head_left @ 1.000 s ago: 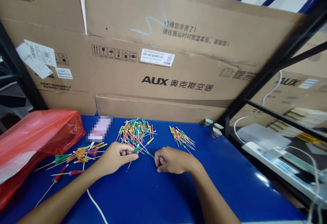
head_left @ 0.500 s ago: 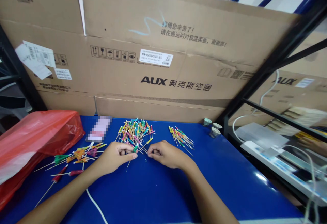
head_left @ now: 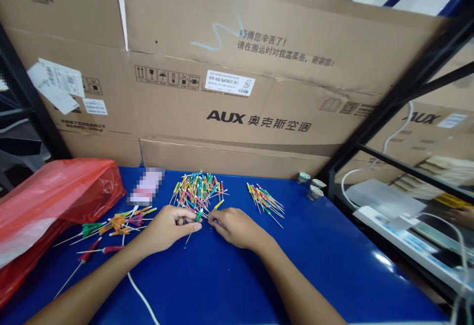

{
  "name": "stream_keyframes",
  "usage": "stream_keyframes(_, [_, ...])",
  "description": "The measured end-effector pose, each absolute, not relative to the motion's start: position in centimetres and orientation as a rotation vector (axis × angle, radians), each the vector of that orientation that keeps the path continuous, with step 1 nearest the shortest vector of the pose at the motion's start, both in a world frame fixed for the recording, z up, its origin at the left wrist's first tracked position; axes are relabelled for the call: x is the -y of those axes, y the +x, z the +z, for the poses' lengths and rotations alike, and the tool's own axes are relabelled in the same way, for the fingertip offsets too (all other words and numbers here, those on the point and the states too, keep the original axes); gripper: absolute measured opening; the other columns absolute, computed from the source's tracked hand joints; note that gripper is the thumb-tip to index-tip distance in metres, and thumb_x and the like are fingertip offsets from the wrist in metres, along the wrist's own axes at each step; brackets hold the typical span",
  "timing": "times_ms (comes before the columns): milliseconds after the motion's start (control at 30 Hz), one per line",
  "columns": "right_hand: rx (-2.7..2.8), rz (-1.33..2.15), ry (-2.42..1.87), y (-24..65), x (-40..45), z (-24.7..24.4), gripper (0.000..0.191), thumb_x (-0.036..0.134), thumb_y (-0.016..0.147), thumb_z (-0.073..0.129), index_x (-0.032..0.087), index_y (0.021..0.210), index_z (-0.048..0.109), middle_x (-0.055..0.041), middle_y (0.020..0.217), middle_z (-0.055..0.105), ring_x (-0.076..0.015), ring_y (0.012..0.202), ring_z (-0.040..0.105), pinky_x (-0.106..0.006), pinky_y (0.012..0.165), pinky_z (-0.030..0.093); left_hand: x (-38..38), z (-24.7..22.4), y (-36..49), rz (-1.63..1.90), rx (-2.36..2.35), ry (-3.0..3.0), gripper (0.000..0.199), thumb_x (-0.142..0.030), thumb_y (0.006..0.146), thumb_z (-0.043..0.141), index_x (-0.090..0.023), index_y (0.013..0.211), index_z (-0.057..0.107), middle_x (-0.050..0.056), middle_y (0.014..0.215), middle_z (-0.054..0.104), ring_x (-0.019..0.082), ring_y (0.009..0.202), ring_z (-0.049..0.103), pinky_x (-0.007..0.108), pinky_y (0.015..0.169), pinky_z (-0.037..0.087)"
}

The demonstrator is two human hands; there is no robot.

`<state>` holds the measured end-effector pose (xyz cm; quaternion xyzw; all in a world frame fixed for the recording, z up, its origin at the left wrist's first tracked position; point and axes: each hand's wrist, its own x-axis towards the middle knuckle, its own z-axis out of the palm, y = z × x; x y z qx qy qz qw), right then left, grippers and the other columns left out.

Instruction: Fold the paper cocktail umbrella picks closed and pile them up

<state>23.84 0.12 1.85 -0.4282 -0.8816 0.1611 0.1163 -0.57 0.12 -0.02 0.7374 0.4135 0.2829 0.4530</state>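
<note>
My left hand (head_left: 168,228) pinches a thin stick with a green tip (head_left: 198,215), whose lower end points down past my fingers. My right hand (head_left: 235,227) comes in from the right, its fingertips pressed together close to that green tip. Anything between them is hidden. Just above both hands lies a heap of coloured sticks with small tags (head_left: 198,191). A smaller bunch of sticks (head_left: 264,200) lies to the right, and a looser group with larger green, orange and red tags (head_left: 111,226) lies to the left.
The sticks lie on a glossy blue table (head_left: 326,265), with a large cardboard box (head_left: 222,117) along its back. A red plastic bag (head_left: 52,201) sits at the left. A white cable (head_left: 138,293) crosses the front. Another person's hand (head_left: 459,217) shows beyond the black rack at right.
My right hand has slid left, its fingertips now close to the green tip in my left hand. My left hand has barely moved. The view has shifted slightly.
</note>
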Motion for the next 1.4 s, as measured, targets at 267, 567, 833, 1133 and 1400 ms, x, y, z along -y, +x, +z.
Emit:
stream_keyframes(267, [2.580,0.665,-1.121,24.6,0.3,2.7,0.024,0.011,0.084,0.059,0.026,0.093,0.076,0.0002,0.085,0.075,-0.0153,0.075,0.067,-0.024,0.067,0.042,-0.2,0.0,-0.5,0.704,-1.029,1.816,0.034,-0.048,0.080,0.068,-0.015,0.073,0.067,-0.004,0.054,0.047,0.010,0.051,0.038,0.023,0.050,0.022])
stream_keyframes(567, [2.664,0.393,-1.187,23.3,-0.3,0.7,0.020,0.023,0.095,0.050,0.022,0.105,0.068,-0.0050,0.089,0.073,-0.0173,0.077,0.066,-0.025,0.068,0.040,-0.1,-0.4,-0.7,0.704,-0.999,1.833,0.036,-0.048,0.081,0.067,-0.015,0.069,0.063,-0.005,0.051,0.045,0.010,0.050,0.035,0.022,0.049,0.022])
stream_keyframes(833, [2.292,0.656,-1.119,23.1,0.4,1.9,0.023,0.035,0.101,0.043,0.020,0.104,0.061,-0.0017,0.078,0.061,-0.0123,0.062,0.049,-0.023,0.058,0.035,-0.3,-0.5,-0.5,0.701,-1.007,1.854,0.034,-0.048,0.081,0.067,-0.015,0.074,0.067,-0.005,0.052,0.047,0.009,0.049,0.036,0.022,0.049,0.022])
stream_keyframes(1133, [1.971,0.939,-0.971,22.3,0.8,2.2,0.028,0.045,0.095,0.055,0.020,0.096,0.066,0.0029,0.063,0.047,-0.0115,0.056,0.037,-0.024,0.053,0.032,0.1,-0.5,-0.4,0.699,-1.014,1.919,0.035,-0.048,0.082,0.066,-0.015,0.074,0.069,-0.003,0.055,0.053,0.010,0.051,0.040,0.022,0.049,0.024])
stream_keyframes(1400, [2.001,1.002,-0.963,22.5,0.7,1.6,0.024,0.040,0.094,0.059,0.019,0.103,0.066,0.0071,0.056,0.037,-0.0098,0.052,0.031,-0.024,0.052,0.026,0.0,-0.7,-0.4,0.691,-0.997,1.933,0.033,-0.048,0.083,0.066,-0.015,0.081,0.073,-0.004,0.054,0.051,0.010,0.050,0.037,0.022,0.049,0.025])
